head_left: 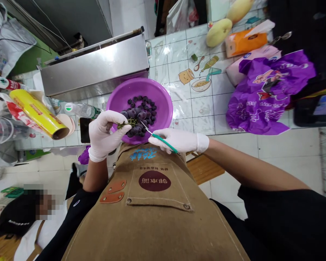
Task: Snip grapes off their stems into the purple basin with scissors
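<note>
My left hand [107, 132], in a white glove, pinches the green stem of a bunch of dark purple grapes [137, 121]. The bunch hangs over a purple basin [165, 95], where several loose grapes [142, 101] lie. My right hand [176, 140], gloved too, is closed around small scissors [164, 142] with green handles. Their metal blades point up and left and reach the near right side of the bunch. Whether the tips touch a stem I cannot tell.
Behind the basin stands a long steel box [97, 65]. To the left are a yellow roll [39, 114] and a plastic bottle [81, 110]. A purple bag [263, 94], an orange tissue pack [244, 41] and yellow melons [219, 32] lie right. A person in a black cap [17, 214] is at lower left.
</note>
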Available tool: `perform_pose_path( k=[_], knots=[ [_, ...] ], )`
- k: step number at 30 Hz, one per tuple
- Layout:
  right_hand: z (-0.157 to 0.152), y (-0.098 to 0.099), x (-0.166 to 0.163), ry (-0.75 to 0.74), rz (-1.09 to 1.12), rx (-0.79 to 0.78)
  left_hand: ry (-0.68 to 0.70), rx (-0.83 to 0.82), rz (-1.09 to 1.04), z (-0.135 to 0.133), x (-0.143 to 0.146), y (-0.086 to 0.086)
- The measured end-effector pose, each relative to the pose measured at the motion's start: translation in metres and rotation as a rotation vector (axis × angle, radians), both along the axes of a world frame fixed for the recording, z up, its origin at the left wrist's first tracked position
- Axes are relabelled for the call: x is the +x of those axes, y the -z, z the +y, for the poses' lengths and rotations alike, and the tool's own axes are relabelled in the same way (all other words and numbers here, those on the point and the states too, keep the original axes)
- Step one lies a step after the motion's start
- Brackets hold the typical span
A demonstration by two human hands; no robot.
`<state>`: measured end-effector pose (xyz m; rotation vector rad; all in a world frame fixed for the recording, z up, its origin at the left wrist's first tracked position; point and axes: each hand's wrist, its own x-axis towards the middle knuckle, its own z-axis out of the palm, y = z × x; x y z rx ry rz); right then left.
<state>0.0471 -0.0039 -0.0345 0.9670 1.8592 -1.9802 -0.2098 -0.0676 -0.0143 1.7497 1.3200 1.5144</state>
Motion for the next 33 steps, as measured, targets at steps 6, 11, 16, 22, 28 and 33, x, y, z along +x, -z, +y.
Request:
perform_pose_path(
  k=[6,11,16,22,28,33],
  knots=[
    [-0.003,0.000,-0.008,-0.039,-0.141,0.359,0.001,-0.002,0.047,0.000,-0.001,-0.001],
    [0.000,-0.003,-0.012,-0.059,-0.143,0.370,0.008,0.001,0.045,-0.001,-0.002,0.000],
    [0.002,-0.004,-0.013,-0.076,-0.143,0.355,-0.003,0.016,0.061,-0.001,-0.002,-0.002],
    [0.005,-0.004,-0.016,-0.093,-0.131,0.351,-0.012,-0.003,0.101,-0.003,-0.001,-0.004],
    [0.004,-0.005,-0.012,-0.049,-0.024,0.237,-0.025,-0.025,0.077,-0.005,-0.001,-0.004],
    [0.000,0.002,-0.009,-0.011,0.035,0.267,-0.036,-0.008,0.067,-0.004,0.001,-0.007]
  ],
)
